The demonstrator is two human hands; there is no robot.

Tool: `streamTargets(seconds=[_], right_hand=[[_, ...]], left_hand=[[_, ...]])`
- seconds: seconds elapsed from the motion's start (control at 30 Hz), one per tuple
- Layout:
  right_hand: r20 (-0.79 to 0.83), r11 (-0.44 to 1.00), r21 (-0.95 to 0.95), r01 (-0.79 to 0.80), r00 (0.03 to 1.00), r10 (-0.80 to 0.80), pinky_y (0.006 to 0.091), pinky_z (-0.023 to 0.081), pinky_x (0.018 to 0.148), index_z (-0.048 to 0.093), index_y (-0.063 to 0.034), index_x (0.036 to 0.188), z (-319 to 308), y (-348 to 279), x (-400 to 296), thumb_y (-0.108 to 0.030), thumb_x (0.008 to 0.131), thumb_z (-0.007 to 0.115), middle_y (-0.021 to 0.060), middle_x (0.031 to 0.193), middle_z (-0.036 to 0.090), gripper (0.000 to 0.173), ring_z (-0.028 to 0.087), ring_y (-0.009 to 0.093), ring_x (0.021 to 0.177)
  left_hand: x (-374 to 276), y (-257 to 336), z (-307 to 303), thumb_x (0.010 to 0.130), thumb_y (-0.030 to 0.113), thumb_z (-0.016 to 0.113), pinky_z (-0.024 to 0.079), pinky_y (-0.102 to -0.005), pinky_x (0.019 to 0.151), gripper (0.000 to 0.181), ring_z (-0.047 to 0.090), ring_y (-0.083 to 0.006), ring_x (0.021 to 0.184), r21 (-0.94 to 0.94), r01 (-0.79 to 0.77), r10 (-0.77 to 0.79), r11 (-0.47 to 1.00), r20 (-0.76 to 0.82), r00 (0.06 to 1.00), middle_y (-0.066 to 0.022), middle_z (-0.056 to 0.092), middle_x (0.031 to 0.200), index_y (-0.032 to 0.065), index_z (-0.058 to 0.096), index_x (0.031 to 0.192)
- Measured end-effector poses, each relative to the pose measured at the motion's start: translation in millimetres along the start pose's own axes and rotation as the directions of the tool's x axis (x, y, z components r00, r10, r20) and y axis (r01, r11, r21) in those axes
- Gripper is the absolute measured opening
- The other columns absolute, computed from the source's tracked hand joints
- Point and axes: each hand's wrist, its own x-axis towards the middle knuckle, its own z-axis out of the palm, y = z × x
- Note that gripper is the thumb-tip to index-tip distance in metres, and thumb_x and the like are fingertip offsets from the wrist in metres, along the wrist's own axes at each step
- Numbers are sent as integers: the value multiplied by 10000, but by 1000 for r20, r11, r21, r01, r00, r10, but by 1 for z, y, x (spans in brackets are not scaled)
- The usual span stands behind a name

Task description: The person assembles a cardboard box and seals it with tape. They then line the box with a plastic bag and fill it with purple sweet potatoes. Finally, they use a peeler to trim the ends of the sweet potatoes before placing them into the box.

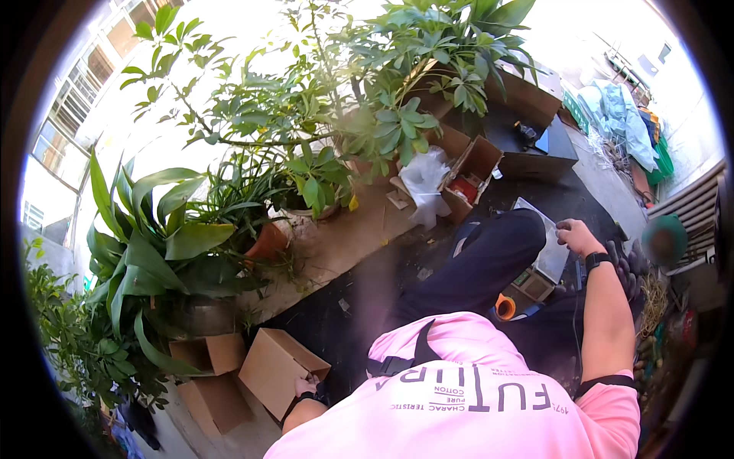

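My left hand (307, 385) grips the upper edge of a cardboard box (277, 367) at the lower left. Its fingers are curled over the rim of the box. On the other side, my right hand (573, 236) is raised beside my bent knee, its fingers drawn together. Whether anything small is between those fingers cannot be made out. Just below and left of it is a metal-topped device, apparently a weighing scale (551, 252), with a small green display. An orange roll of tape (505, 307) lies near my lap by the device.
Two more open cardboard boxes (215, 401) (225, 354) sit at the lower left. An open carton (470, 178) with red contents stands ahead, with clear plastic wrap (425, 183) beside it. Potted plants (272, 244) line the far side. Dark gloves (628, 269) lie at right near a green stool (665, 240).
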Motion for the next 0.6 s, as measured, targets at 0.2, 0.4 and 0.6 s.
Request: streamTargets(seconds=[0.2, 0.4, 0.6], right_hand=[[14, 966, 189, -174, 984, 175, 336, 520, 650, 649, 63, 1186, 31, 138, 5, -142, 839, 633, 138, 856, 708, 403, 669, 196, 709], [110, 980, 54, -191, 977, 184, 363, 539, 746, 688, 34, 1122, 43, 128, -12, -165, 823, 666, 170, 927, 726, 360, 701, 262, 828], [-64, 996, 59, -68, 995, 71, 378, 526, 896, 683, 13, 1141, 43, 138, -8, -184, 828, 655, 209, 1057, 708, 371, 682, 332, 1002]], left_hand=[[-110, -21, 113, 985, 222, 495, 498, -341, 736, 128, 580, -143, 656, 174, -73, 54, 982, 111, 992, -15, 575, 805, 106, 522, 936], [-207, -46, 167, 924, 174, 543, 522, -412, 810, 281, 648, -347, 904, 563, -787, 521, 252, 607, 600, -185, 654, 1029, -21, 576, 1124], [-320, -56, 221, 873, 150, 596, 471, -464, 811, 247, 621, -392, 875, 40, -810, 204, -585, 974, -99, -209, 670, 938, -11, 620, 1059]])
